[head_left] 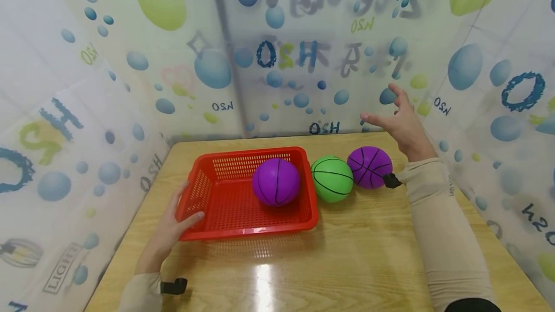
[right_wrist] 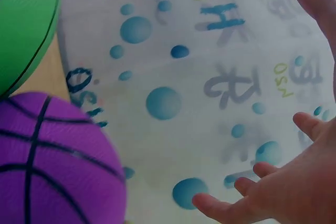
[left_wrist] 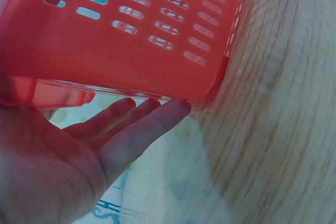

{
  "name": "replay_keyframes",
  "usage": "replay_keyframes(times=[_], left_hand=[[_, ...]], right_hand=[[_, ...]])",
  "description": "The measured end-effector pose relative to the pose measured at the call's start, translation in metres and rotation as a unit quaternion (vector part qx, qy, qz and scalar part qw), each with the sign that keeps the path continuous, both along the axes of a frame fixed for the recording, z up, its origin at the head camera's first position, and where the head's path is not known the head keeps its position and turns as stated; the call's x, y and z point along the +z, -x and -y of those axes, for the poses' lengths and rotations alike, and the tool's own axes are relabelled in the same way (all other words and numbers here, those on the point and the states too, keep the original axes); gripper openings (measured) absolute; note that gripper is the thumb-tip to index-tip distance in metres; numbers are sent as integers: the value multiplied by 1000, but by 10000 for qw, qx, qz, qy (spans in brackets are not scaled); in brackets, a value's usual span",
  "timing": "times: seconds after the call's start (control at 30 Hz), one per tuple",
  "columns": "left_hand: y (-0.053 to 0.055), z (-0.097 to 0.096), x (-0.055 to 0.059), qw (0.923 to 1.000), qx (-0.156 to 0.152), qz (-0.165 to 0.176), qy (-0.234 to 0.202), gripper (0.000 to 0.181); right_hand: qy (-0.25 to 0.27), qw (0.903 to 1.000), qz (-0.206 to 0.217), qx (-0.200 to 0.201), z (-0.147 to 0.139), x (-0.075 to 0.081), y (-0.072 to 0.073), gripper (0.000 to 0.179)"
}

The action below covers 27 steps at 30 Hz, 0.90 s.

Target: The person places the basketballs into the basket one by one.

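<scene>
A red plastic basket (head_left: 243, 235) stands on the table, a purple ball (head_left: 276, 182) with black lines inside it. At the basket's left end is my left hand (head_left: 166, 230), its thumb over the rim and its fingers along the outside; the left wrist view shows these fingers (left_wrist: 144, 129) extended by the perforated wall. To the basket's right sits a green ball (head_left: 332, 179), and beside that another purple ball (head_left: 368, 167). My right hand (head_left: 405, 126) is raised above and right of this second purple ball, fingers spread, holding nothing.
The wooden table (head_left: 347, 264) carries the basket and balls. A printed curtain (head_left: 277, 95) with bubbles and lettering encloses it at the back and both sides. A dark strap with a small black device (head_left: 392, 180) is on the right wrist.
</scene>
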<state>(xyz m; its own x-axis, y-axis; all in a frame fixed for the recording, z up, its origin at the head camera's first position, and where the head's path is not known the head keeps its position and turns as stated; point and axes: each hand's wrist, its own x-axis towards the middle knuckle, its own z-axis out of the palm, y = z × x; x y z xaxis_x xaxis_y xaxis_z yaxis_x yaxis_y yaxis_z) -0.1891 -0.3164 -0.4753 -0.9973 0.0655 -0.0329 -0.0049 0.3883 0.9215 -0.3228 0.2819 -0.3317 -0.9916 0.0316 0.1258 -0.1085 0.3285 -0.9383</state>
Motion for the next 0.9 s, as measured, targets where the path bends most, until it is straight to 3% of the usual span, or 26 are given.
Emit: replay_keyframes(times=[0.27,0.57,0.9], left_hand=[[1,0,-1,9999,-49,-150,-57,103],[0,-1,0,9999,-28,-115,-81,102],[-1,0,0,10000,-5,-34,-31,102]], right_hand=[[82,9977,642,217,-14,-37,3,122],[78,9919,1203,394,-19,-69,-6,119],[57,9895,1371,454,-24,-110,-4,113]])
